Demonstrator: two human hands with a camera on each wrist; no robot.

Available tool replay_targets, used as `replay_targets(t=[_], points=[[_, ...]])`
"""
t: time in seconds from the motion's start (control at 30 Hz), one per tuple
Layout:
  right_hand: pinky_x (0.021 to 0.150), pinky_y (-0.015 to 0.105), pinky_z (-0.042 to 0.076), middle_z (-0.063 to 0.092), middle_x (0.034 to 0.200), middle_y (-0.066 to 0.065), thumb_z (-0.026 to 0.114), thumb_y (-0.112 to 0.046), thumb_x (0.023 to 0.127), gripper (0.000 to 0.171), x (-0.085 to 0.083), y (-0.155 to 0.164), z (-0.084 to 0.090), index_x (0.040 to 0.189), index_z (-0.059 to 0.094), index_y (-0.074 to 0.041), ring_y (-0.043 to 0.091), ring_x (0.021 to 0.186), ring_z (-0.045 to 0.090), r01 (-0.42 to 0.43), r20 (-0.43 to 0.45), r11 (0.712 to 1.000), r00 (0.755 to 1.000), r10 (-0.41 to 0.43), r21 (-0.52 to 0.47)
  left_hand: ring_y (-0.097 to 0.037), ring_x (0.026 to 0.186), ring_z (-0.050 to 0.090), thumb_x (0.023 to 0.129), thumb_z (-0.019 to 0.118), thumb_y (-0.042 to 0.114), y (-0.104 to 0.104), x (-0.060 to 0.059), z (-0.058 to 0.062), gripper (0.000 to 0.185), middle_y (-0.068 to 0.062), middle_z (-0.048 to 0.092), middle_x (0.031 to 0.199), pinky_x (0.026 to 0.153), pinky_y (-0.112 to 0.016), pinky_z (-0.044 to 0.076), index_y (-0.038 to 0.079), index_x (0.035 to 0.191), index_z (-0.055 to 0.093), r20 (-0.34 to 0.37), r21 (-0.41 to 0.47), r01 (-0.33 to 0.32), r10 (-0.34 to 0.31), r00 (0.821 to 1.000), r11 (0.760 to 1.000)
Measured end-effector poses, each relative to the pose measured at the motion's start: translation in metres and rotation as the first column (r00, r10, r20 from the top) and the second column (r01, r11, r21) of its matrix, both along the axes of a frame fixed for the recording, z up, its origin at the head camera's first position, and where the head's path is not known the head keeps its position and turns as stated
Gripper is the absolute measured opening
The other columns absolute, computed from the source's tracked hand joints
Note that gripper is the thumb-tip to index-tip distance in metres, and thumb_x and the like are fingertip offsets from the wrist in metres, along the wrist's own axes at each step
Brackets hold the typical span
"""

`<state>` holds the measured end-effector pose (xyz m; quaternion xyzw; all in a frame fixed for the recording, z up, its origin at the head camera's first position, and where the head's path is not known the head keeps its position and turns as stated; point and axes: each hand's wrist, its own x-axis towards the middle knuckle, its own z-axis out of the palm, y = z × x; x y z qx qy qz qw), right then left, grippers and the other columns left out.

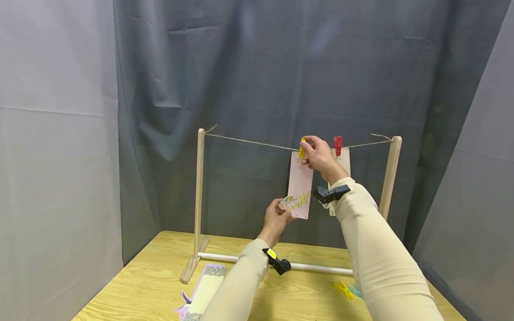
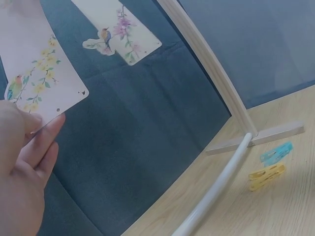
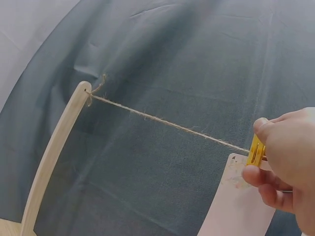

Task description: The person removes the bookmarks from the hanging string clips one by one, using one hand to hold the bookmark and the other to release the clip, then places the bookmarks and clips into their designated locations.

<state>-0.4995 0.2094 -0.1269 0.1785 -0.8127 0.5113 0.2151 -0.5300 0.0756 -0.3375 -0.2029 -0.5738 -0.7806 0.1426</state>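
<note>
A pink card [image 1: 300, 185] with a bird and yellow flowers hangs at a twine line [image 1: 253, 142] strung between two wooden posts. My right hand [image 1: 320, 156] pinches a yellow clothespin [image 1: 302, 148] over the card's top edge on the twine; the wrist view shows the yellow clothespin [image 3: 256, 150] between thumb and fingers. My left hand [image 1: 276, 219] holds the card's lower left corner [image 2: 29, 105] between thumb and fingers. A second card [image 2: 120, 30] hangs to the right under a red clothespin [image 1: 338, 144].
The wooden rack [image 1: 198, 200] stands on a plywood table [image 1: 132, 285] with a white bar [image 1: 225, 257] at its base. Loose yellow [image 1: 342, 290] and blue [image 1: 355, 291] clothespins lie at the right. More cards [image 1: 202, 292] lie at the front left. Grey cloth hangs behind.
</note>
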Motion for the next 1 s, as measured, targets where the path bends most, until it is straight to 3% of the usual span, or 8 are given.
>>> replay_targets(t=[0.17, 0.37, 0.53, 0.7, 0.83, 1.0], points=[[0.061, 0.023, 0.046, 0.051, 0.143, 0.018, 0.048, -0.030, 0.112, 0.047, 0.002, 0.002, 0.000, 0.156, 0.043, -0.013, 0.007, 0.067, 0.064, 0.013, 0.041, 0.998, 0.999, -0.011, -0.062, -0.029, 0.087, 0.071, 0.092, 0.059, -0.019, -0.001, 0.001, 0.000, 0.043, -0.021, 0.063, 0.100, 0.084, -0.044, 0.059, -0.002, 0.131, 0.059, -0.018, 0.002, -0.004, 0.004, 1.000, 1.000], [0.059, 0.021, 0.046, 0.053, 0.142, 0.019, 0.048, -0.028, 0.112, 0.046, 0.001, 0.000, -0.001, 0.155, 0.046, -0.012, 0.004, 0.064, 0.063, 0.011, 0.006, 0.988, 1.000, -0.010, -0.157, -0.031, 0.087, 0.070, 0.091, 0.058, -0.020, -0.006, 0.002, 0.006, 0.041, -0.021, 0.063, 0.100, 0.082, -0.042, 0.060, -0.003, 0.129, 0.061, -0.060, -0.011, -0.019, 0.019, 0.998, 1.000], [0.056, 0.016, 0.045, 0.058, 0.135, 0.021, 0.051, -0.021, 0.110, 0.042, -0.005, -0.005, -0.007, 0.150, 0.053, -0.008, 0.004, 0.062, 0.061, 0.001, -0.071, 0.959, 0.997, -0.022, -0.285, -0.033, 0.086, 0.070, 0.091, 0.058, -0.019, -0.005, 0.003, 0.008, 0.040, -0.019, 0.062, 0.098, 0.083, -0.043, 0.060, -0.003, 0.128, 0.061, -0.075, -0.025, -0.031, 0.029, 0.997, 0.999], [0.054, 0.015, 0.043, 0.062, 0.128, 0.015, 0.056, -0.019, 0.109, 0.040, -0.009, -0.005, -0.013, 0.147, 0.057, -0.008, 0.003, 0.060, 0.061, -0.016, -0.093, 0.923, 0.995, -0.021, -0.383, -0.031, 0.085, 0.069, 0.091, 0.058, -0.019, -0.005, 0.003, 0.006, 0.040, -0.020, 0.062, 0.098, 0.079, -0.037, 0.060, -0.002, 0.127, 0.062, -0.074, -0.022, -0.040, 0.038, 0.997, 0.999], [0.051, 0.016, 0.042, 0.065, 0.108, 0.011, 0.059, -0.018, 0.107, 0.039, -0.010, -0.003, -0.016, 0.145, 0.059, -0.008, 0.003, 0.057, 0.058, -0.060, -0.096, 0.868, 0.995, 0.014, -0.493, -0.027, 0.084, 0.068, 0.090, 0.058, -0.020, -0.005, 0.003, 0.004, 0.039, -0.019, 0.062, 0.097, 0.077, -0.035, 0.060, -0.002, 0.125, 0.063, -0.071, -0.012, -0.051, 0.050, 0.996, 0.999], [0.047, 0.017, 0.040, 0.064, 0.095, 0.007, 0.059, -0.015, 0.106, 0.038, -0.009, -0.004, -0.017, 0.143, 0.061, -0.007, 0.003, 0.054, 0.054, -0.131, -0.125, 0.757, 0.990, 0.066, -0.640, -0.025, 0.086, 0.067, 0.090, 0.058, -0.019, -0.004, 0.004, 0.005, 0.040, -0.018, 0.062, 0.097, 0.085, -0.047, 0.059, -0.002, 0.126, 0.063, -0.065, -0.012, -0.023, 0.023, 0.998, 1.000]])
